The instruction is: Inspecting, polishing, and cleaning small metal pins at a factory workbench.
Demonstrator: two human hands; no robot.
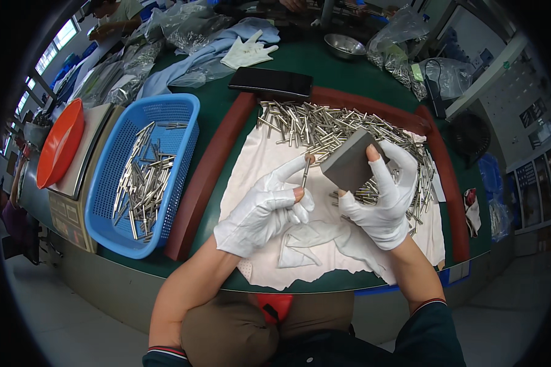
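White gloves with bare fingertips cover both hands. My left hand pinches a slim metal pin upright between thumb and forefinger. In my right hand is a dark grey rectangular block, gripped by its edges and tilted, a short way right of the pin. Beyond and beneath the block lies a heap of shiny metal pins, spread over a pale pink cloth. A crumpled white cloth rests between my wrists.
Reddish-brown bars border the pink cloth. To the left stand a blue basket holding pins and a scale with an orange-red bowl. Farther back are a black phone-like slab, a white glove and a metal bowl.
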